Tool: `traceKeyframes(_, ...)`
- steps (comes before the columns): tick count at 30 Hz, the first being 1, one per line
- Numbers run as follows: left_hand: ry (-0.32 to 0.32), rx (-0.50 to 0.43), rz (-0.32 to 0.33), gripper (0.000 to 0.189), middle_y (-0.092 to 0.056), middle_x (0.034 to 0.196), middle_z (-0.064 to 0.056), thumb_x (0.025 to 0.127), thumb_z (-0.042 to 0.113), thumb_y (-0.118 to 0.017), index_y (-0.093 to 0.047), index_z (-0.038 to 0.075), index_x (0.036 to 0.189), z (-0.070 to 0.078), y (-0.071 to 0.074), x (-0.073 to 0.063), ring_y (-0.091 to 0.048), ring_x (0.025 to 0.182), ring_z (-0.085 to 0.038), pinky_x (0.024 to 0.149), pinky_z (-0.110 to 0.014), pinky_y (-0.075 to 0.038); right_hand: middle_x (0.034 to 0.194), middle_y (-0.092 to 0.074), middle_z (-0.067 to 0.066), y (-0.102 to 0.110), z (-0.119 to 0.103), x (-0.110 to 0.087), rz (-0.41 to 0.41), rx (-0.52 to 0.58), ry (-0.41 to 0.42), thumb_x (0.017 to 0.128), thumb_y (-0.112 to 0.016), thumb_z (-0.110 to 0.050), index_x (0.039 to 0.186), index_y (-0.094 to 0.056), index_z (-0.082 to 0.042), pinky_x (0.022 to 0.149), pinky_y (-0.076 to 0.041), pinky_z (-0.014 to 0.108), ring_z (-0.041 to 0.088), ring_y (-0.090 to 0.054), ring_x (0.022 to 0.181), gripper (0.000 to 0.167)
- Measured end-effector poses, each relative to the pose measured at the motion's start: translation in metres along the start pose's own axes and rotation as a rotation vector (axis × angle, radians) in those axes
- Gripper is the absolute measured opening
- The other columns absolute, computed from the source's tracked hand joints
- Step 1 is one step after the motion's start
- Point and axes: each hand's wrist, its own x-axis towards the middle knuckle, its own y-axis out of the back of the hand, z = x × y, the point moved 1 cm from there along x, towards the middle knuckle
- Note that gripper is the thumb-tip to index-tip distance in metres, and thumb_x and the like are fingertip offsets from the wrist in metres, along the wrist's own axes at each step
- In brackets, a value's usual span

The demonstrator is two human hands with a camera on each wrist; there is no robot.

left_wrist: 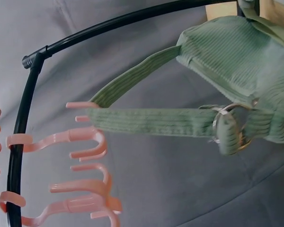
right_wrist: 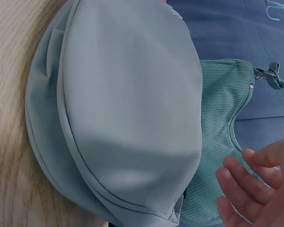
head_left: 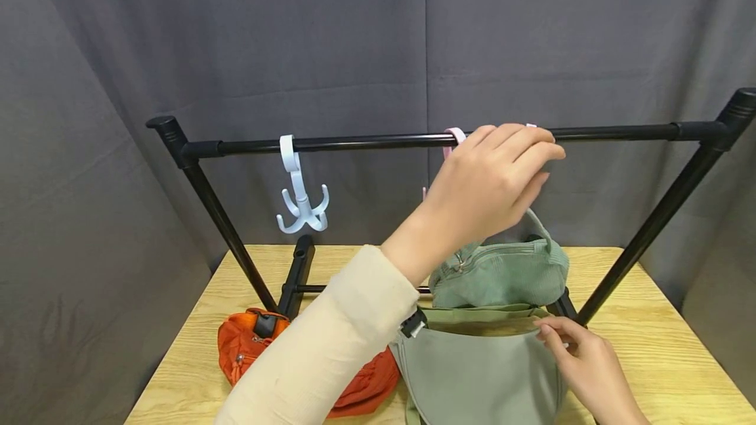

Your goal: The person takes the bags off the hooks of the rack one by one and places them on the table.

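Observation:
My left hand [head_left: 493, 172] is raised at the black rail [head_left: 366, 142], fingers loosely bent and holding nothing. Two pink hooks hang beside it; in the left wrist view the upper hook [left_wrist: 61, 137] carries the strap [left_wrist: 151, 121] of a green corduroy bag [head_left: 502, 274], and the lower hook [left_wrist: 80, 204] bears nothing. A larger grey-green bag [head_left: 481, 372] lies in front of the corduroy one, its top gaping. Close to that bag's upper right corner is my right hand [head_left: 581, 359], its fingers relaxed and nothing held between them.
A light blue multi-prong hook [head_left: 301, 199] hangs on the rail's left part. Partly behind my left sleeve, an orange-red bag [head_left: 251, 343] lies on the wooden table [head_left: 195, 353]. The rack's slanting black legs [head_left: 655, 215] stand at both sides, before a grey curtain [head_left: 354, 31].

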Motion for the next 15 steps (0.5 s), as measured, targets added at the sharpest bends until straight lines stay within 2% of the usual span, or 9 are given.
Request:
traceKeyframes(7,0.024,-0.019,-0.045,0.032,-0.063,0.128,0.003,0.103,0.021,-0.046,-0.066,0.014,0.126,-0.008,0.001,0.015,-0.057,0.119,-0.013,0.101,-0.021,-0.041,0.092,-0.074,0.002,0.0,0.001,-0.002,0.012,0.006,0.003,0.101,-0.058,-0.02,0.108,-0.074,-0.01,0.06,-0.051,0.024,0.011,-0.066,0.074,0.019)
traceKeyframes(10,0.043,-0.013,-0.096,0.032,-0.062,0.13,0.004,0.103,0.024,-0.047,-0.065,0.015,0.128,-0.011,0.002,0.02,-0.056,0.121,-0.013,0.103,-0.021,-0.04,0.091,-0.074,0.001,0.0,0.001,-0.003,0.027,0.005,0.018,0.101,-0.059,-0.019,0.107,-0.074,-0.01,0.06,-0.05,0.024,0.011,-0.066,0.073,0.018)
traceKeyframes(15,0.111,0.005,-0.215,0.036,-0.059,0.134,0.005,0.103,0.031,-0.047,-0.061,0.015,0.132,-0.015,0.001,0.025,-0.053,0.125,-0.012,0.107,-0.021,-0.035,0.088,-0.073,-0.002,-0.001,0.001,-0.006,0.057,0.005,0.046,0.1,-0.061,-0.017,0.104,-0.074,-0.012,0.059,-0.05,0.023,0.006,-0.064,0.071,0.014)
